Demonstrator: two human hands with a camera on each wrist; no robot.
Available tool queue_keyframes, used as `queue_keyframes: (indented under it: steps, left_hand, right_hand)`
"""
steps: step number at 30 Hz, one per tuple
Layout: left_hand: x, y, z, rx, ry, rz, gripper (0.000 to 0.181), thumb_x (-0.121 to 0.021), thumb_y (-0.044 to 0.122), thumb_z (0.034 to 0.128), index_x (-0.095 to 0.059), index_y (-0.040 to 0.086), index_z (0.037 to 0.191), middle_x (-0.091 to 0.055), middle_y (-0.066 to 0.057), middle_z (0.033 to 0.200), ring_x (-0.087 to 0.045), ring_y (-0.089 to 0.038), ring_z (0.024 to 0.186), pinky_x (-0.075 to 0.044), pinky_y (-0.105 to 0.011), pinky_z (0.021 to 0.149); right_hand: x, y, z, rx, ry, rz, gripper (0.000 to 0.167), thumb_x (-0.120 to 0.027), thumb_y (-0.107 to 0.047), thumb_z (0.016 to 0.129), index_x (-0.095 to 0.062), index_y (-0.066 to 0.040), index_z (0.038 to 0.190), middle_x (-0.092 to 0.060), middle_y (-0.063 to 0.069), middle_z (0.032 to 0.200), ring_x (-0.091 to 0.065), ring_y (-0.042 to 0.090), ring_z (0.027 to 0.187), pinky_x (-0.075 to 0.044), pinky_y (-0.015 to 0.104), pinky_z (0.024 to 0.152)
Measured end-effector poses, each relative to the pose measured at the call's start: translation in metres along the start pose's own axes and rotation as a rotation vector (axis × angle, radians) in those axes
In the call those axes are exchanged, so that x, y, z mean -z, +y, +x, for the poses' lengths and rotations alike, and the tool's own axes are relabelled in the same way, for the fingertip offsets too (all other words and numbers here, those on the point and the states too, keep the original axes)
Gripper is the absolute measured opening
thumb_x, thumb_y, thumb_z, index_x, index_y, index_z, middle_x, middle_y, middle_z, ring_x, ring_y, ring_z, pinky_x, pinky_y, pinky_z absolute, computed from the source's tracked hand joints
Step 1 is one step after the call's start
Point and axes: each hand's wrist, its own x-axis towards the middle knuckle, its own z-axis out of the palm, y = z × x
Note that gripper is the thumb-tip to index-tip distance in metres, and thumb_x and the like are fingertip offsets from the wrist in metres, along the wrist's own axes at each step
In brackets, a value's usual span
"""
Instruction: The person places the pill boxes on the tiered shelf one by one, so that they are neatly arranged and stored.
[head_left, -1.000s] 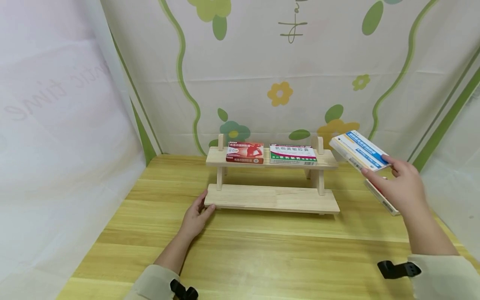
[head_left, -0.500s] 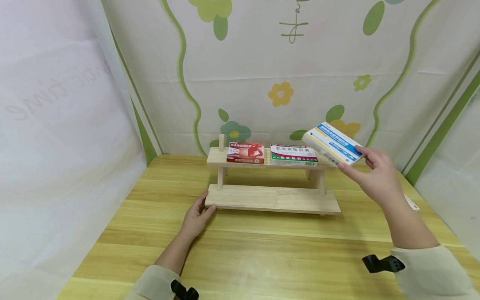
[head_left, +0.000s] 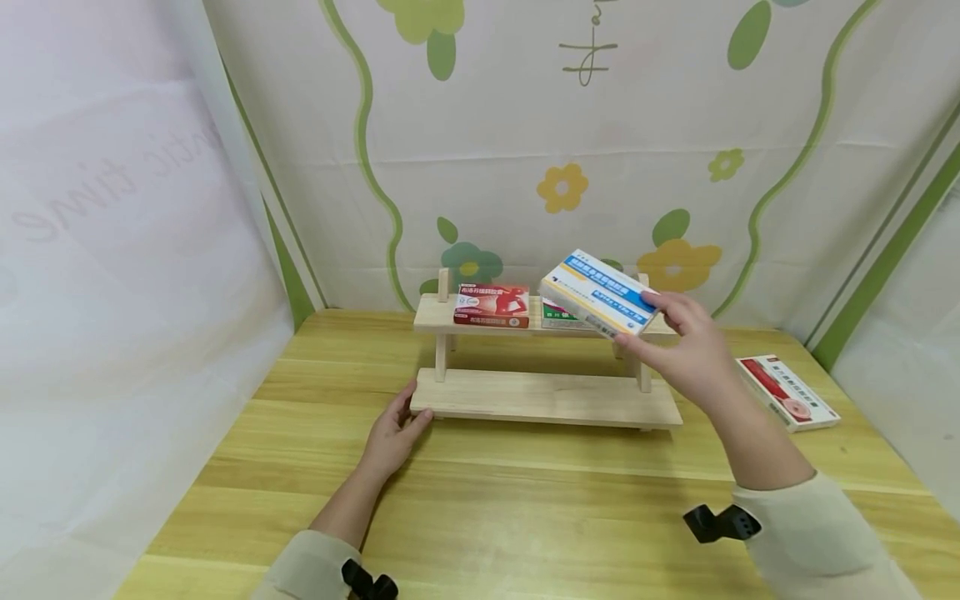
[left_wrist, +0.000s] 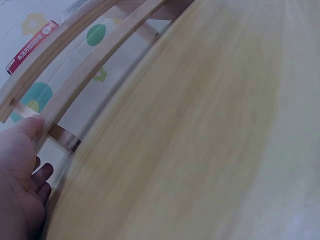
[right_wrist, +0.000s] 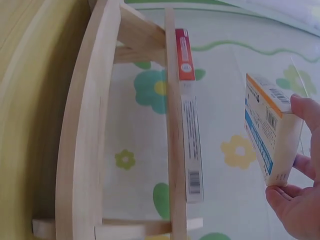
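Note:
My right hand [head_left: 690,354] pinches a white, blue and yellow medicine box [head_left: 600,292] by its right end. In the right wrist view this medicine box [right_wrist: 270,130] is held apart from the upper board, above a box lying there. From the head it partly hides the white and green medicine box [head_left: 557,317] on the upper tier. Left of that lies a red medicine box [head_left: 491,306]. My left hand [head_left: 393,433] grips the left end of the lower board of the two-tier wooden shelf [head_left: 547,396], thumb at the front corner, also seen in the left wrist view.
A white and red medicine box [head_left: 791,392] lies on the wooden table [head_left: 510,517] right of the shelf. A flower-printed curtain [head_left: 465,125] hangs behind, with white cloth at both sides. The lower board bears no boxes.
My right hand has carried the blue and white medicine box leftward, from beyond the shelf's right end to over the upper tier. The box on the table has come into view. The left hand stays put.

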Motion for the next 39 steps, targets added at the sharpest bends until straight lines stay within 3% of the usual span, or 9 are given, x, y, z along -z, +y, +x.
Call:
queue_keyframes:
  steps: [9,14,23,28,39]
  left_hand:
    - [0.000,0.000,0.000,-0.017,0.002,0.009,0.070,-0.063,0.032,0.0967,-0.030,0.007,0.153,-0.032,-0.017,0.158,-0.031,-0.034,0.146,-0.028,-0.051,0.120]
    - [-0.001,0.000,0.000,-0.013,0.006,0.008,0.069,-0.063,0.031,0.0968,-0.030,0.007,0.153,-0.033,-0.017,0.157,-0.033,-0.034,0.145,-0.028,-0.051,0.119]
    - [0.000,0.000,0.000,-0.003,-0.002,0.001,0.068,-0.062,0.032,0.0969,-0.031,0.009,0.153,-0.033,-0.016,0.158,-0.032,-0.033,0.146,-0.028,-0.049,0.120]
    - [0.001,0.001,-0.001,0.011,-0.011,0.007,0.069,-0.062,0.033,0.0969,-0.031,0.010,0.153,-0.031,-0.016,0.159,-0.029,-0.033,0.147,-0.028,-0.049,0.120]
    - [-0.001,-0.002,0.002,-0.008,0.016,0.014,0.068,-0.063,0.030,0.0966,-0.032,0.006,0.152,-0.035,-0.017,0.157,-0.034,-0.033,0.145,-0.030,-0.050,0.119]
  right_hand:
    - [-0.026,-0.017,0.001,0.045,-0.057,0.011,0.079,-0.078,-0.046,0.082,-0.047,-0.010,0.145,-0.039,0.015,0.150,-0.042,0.038,0.132,-0.046,0.057,0.102]
    - [-0.042,-0.021,0.000,0.050,-0.103,0.005,0.078,-0.078,-0.047,0.081,-0.048,-0.012,0.145,-0.038,0.013,0.152,-0.040,0.037,0.134,-0.042,0.059,0.104]
    - [-0.068,-0.022,-0.002,0.027,-0.190,0.016,0.080,-0.077,-0.052,0.079,-0.047,-0.019,0.146,-0.034,0.011,0.156,-0.040,0.039,0.136,-0.042,0.065,0.104]
    - [-0.083,-0.019,-0.004,0.041,-0.217,0.069,0.078,-0.081,-0.047,0.078,-0.050,-0.019,0.144,-0.034,0.009,0.155,-0.043,0.038,0.133,-0.044,0.061,0.103]
    - [-0.116,-0.011,-0.009,0.042,-0.281,0.054,0.075,-0.082,-0.045,0.076,-0.054,-0.019,0.141,-0.040,0.012,0.150,-0.043,0.039,0.134,-0.041,0.064,0.104]
